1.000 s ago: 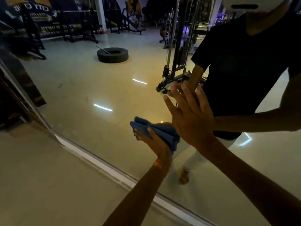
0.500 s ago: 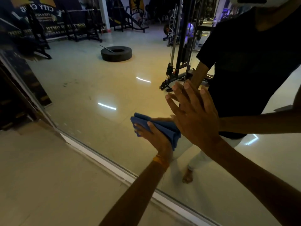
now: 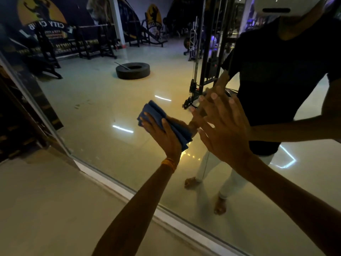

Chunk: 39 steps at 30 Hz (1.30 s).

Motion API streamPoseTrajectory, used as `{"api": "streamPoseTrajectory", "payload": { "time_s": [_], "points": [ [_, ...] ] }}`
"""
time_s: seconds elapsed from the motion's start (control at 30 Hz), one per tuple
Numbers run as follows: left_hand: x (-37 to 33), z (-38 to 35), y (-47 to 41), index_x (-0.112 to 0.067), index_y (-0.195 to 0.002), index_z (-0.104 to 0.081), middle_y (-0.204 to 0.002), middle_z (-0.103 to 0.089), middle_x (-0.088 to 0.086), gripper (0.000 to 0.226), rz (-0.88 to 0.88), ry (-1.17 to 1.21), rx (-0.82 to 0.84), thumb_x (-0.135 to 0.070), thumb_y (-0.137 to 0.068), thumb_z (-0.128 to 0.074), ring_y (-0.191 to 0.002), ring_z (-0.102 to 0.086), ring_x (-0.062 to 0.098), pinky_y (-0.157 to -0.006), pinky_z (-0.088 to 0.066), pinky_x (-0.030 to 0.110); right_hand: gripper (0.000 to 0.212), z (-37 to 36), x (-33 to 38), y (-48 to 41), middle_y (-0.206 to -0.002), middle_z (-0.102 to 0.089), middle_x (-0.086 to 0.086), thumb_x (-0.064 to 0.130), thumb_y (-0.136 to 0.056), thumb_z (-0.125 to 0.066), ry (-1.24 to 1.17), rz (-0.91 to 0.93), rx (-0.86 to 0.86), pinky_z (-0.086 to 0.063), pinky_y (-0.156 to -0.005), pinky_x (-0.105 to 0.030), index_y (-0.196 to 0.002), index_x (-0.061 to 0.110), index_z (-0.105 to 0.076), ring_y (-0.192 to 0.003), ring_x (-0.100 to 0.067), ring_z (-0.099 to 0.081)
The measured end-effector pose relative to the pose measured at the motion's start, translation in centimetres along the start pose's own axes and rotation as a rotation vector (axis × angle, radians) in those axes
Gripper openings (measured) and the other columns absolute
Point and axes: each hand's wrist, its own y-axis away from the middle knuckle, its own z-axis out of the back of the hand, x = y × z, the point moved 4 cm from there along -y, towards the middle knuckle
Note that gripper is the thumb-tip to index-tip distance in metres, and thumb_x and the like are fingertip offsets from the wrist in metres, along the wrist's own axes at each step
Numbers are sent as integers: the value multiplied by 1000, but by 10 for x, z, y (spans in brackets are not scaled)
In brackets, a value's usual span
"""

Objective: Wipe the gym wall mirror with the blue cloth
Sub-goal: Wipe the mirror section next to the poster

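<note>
The cloth (image 3: pixel 155 110) is a folded blue wad, pressed against the mirror (image 3: pixel 92 108) low on the glass, a little above its bottom frame (image 3: pixel 129 193); it looks soft, light and limp, so it should bunch and slide easily, and it is best held across the folds with the palm behind it so the whole pad stays flat to the glass. The left hand (image 3: pixel 164 135) holds it that way, fingers laid lightly bent over the wad, layered edges showing past both sides of the hand; the thumb is hidden, so how tightly it pinches cannot be told. A band (image 3: pixel 168 163) sits on that wrist. The mirror itself is hard, slick and breakable; firm, even pressure suits it better than a shove. Just beside the cloth, the right hand (image 3: pixel 221 130) is spread wide, fingers straight, holding nothing; its fingertips seem to meet their reflection, so it probably braces on the glass. The glass reflects the person, a tyre (image 3: pixel 132 70) on the gym floor and racks beyond; pale floor (image 3: pixel 46 200) lies below the frame.
</note>
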Motion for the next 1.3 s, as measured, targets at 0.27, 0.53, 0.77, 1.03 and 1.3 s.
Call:
{"api": "streamPoseTrajectory", "payload": {
  "time_s": [0.27,0.53,0.77,1.03,1.3],
  "points": [
    [-3,80,-173,-13,-165,-4,-173,4,11,74,32,-210,-49,-46,-106,-33,-159,6,27,-130,-3,43,58,-21,14,-50,-166,-29,-16,42,-105,-43,92,-64,98,-7,-126,-56,-158,17,-39,-154,-38,-21],
    [-37,34,-138,-35,-164,3,-171,6,2,66,-612,-414,297,-55,-108,-29,-159,6,29,-129,2,48,54,-38,14,-86,-165,-30,-15,44,-109,-39,173,-177,64,-19,-123,-60,-158,21,-39,-153,-39,-24],
    [-52,54,-208,-5,-163,-14,-171,-5,19,75,-305,-234,0,-56,-108,-26,-159,0,36,-130,0,44,58,-39,16,-87,-168,-24,-14,44,-108,-44,205,-207,64,-23,-122,-60,-161,24,-33,-154,-39,-23],
    [-78,54,-244,-20,-165,-8,-170,-7,19,65,-785,-419,227,-48,-110,-30,-158,6,27,-129,2,49,60,-31,12,-95,-166,-28,-15,41,-103,-56,224,-284,24,-22,-122,-62,-157,20,-40,-155,-38,-20],
    [-127,26,-243,-27,-164,-6,-170,-8,10,66,-1293,-527,471,-44,-108,-36,-159,1,30,-129,1,48,58,-27,8,-179,-167,-25,-14,49,-108,-41,253,-440,-55,-11,-124,-61,-159,23,-36,-155,-39,-19]
  ]
}}
